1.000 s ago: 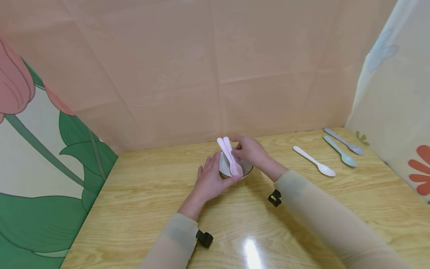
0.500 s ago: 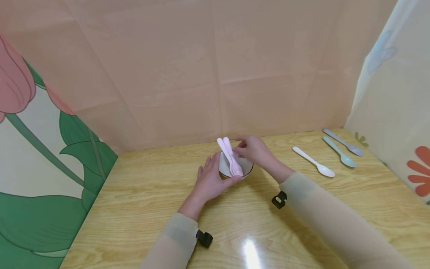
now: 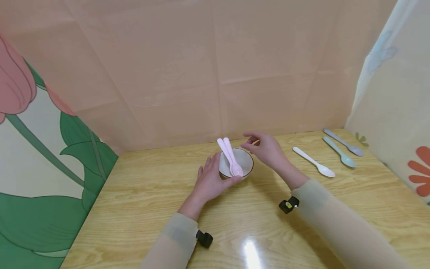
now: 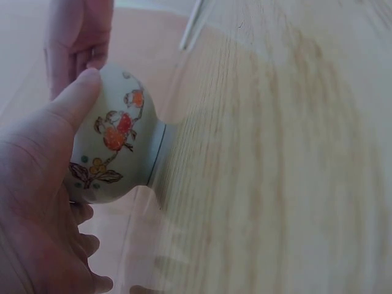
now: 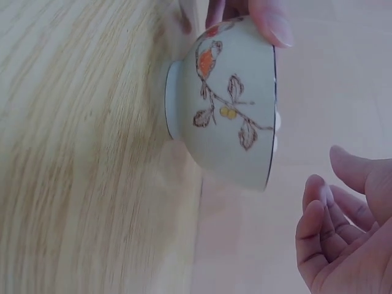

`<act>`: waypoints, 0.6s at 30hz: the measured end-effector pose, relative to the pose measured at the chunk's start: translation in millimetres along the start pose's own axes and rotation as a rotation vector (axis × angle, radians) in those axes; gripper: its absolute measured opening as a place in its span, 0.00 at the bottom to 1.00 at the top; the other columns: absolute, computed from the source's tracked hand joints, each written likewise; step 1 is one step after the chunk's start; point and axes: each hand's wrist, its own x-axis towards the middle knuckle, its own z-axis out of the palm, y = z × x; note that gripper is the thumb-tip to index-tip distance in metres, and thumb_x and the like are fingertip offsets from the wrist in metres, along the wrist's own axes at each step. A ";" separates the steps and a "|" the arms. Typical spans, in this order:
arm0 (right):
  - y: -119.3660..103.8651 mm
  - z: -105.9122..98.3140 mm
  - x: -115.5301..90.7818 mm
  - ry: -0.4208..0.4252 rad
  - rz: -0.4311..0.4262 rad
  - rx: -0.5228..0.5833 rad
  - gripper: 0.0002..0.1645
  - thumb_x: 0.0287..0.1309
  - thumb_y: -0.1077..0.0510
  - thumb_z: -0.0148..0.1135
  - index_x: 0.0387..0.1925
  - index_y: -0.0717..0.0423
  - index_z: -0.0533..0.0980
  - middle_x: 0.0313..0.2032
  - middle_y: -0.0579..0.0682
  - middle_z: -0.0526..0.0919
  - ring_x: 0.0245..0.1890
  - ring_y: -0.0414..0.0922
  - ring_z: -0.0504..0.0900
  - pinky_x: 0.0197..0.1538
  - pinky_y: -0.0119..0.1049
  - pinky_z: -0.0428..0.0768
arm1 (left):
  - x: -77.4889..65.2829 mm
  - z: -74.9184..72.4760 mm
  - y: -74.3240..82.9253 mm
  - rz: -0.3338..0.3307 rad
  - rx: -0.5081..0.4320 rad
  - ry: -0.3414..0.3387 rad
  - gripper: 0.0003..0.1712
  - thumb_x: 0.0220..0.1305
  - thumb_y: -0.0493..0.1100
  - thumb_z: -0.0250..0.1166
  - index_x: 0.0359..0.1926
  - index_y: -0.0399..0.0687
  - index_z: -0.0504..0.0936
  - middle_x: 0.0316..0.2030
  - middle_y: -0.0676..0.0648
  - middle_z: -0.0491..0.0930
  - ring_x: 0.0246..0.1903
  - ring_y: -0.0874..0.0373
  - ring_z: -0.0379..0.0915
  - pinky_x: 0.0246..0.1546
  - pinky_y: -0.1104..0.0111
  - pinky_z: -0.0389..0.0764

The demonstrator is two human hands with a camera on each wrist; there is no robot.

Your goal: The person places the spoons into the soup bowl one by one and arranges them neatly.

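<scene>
A small white bowl [image 3: 246,160] with a dark rim stands upright on the table, and two pink spoons [image 3: 236,168] lean in it side by side, handles up over the far rim. My left hand [image 3: 212,181] holds the bowl from the left, thumb at the near rim, fingers along the side. Painted fruit and leaves on the bowl's outer wall [image 5: 236,110] show in both wrist views. Just right of the bowl hovers my right hand [image 3: 267,149], fingers loosely curled, touching nothing. In the right wrist view a gap separates its fingertips [image 5: 315,184] from the rim.
To the right on the wooden table [image 3: 151,201] lie a white spoon [image 3: 314,161], a mint green spoon [image 3: 340,151] and a grey spoon [image 3: 344,142]. A pinkish-brown sheet [image 3: 168,74] rises along the table's far edge. Patterned panels flank both sides.
My right hand has let go of the pink spoons and drawn back to the right, out of the bowl. The left hand and the bowl have stayed in place.
</scene>
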 end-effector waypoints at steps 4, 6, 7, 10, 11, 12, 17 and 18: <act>4.6 -10.3 -8.3 0.030 0.004 -0.009 0.29 0.76 0.49 0.73 0.71 0.57 0.80 0.48 0.54 0.88 0.45 0.52 0.89 0.41 0.42 0.83 | 0.1 0.3 -1.8 -0.005 0.005 -0.004 0.68 0.63 0.82 0.69 0.89 0.55 0.51 0.86 0.49 0.57 0.87 0.39 0.43 0.81 0.33 0.46; 7.9 -15.6 -12.1 0.043 0.009 -0.021 0.30 0.76 0.48 0.73 0.71 0.57 0.80 0.48 0.54 0.88 0.44 0.51 0.89 0.40 0.41 0.83 | -0.1 0.0 -2.1 -0.006 0.003 -0.003 0.68 0.63 0.82 0.69 0.89 0.55 0.51 0.86 0.49 0.57 0.87 0.39 0.43 0.81 0.33 0.46; 9.5 -18.4 -13.9 0.048 0.011 -0.026 0.30 0.76 0.48 0.73 0.71 0.57 0.80 0.48 0.54 0.88 0.44 0.52 0.89 0.40 0.41 0.82 | -0.4 -0.3 -2.1 -0.007 0.002 -0.003 0.68 0.63 0.82 0.69 0.89 0.55 0.51 0.86 0.49 0.57 0.87 0.39 0.43 0.81 0.33 0.46; 16.3 -26.7 -18.8 0.063 0.016 -0.051 0.30 0.76 0.47 0.73 0.71 0.57 0.80 0.48 0.54 0.88 0.46 0.53 0.89 0.41 0.41 0.82 | -1.0 -1.0 -2.0 -0.004 0.000 0.002 0.68 0.63 0.81 0.70 0.89 0.55 0.52 0.86 0.49 0.58 0.86 0.38 0.43 0.81 0.33 0.46; 18.1 -29.6 -20.8 0.067 0.015 -0.059 0.31 0.76 0.47 0.73 0.71 0.57 0.80 0.48 0.54 0.88 0.47 0.53 0.89 0.41 0.42 0.82 | -1.2 -1.1 -1.9 -0.002 -0.002 0.004 0.67 0.63 0.81 0.70 0.89 0.55 0.52 0.85 0.49 0.58 0.86 0.38 0.43 0.81 0.33 0.46; 20.3 -32.6 -22.7 0.073 0.014 -0.070 0.31 0.76 0.47 0.73 0.71 0.57 0.80 0.48 0.54 0.88 0.47 0.54 0.89 0.42 0.42 0.81 | -1.5 -1.1 -1.9 -0.003 -0.003 0.004 0.67 0.63 0.81 0.70 0.89 0.56 0.52 0.85 0.49 0.58 0.86 0.38 0.43 0.81 0.33 0.46; 29.5 -46.0 -32.2 0.083 0.019 -0.091 0.32 0.77 0.46 0.72 0.73 0.58 0.78 0.49 0.55 0.88 0.48 0.55 0.88 0.44 0.44 0.81 | -2.6 -1.0 -2.7 -0.004 -0.006 0.003 0.68 0.62 0.81 0.71 0.89 0.55 0.52 0.86 0.49 0.58 0.87 0.39 0.43 0.81 0.34 0.45; 31.2 -48.2 -33.7 0.083 0.022 -0.090 0.33 0.77 0.46 0.72 0.73 0.58 0.78 0.49 0.55 0.88 0.48 0.55 0.88 0.44 0.44 0.81 | -2.7 -0.9 -2.8 -0.003 -0.006 0.003 0.68 0.62 0.81 0.71 0.89 0.55 0.53 0.86 0.49 0.58 0.87 0.39 0.43 0.81 0.34 0.45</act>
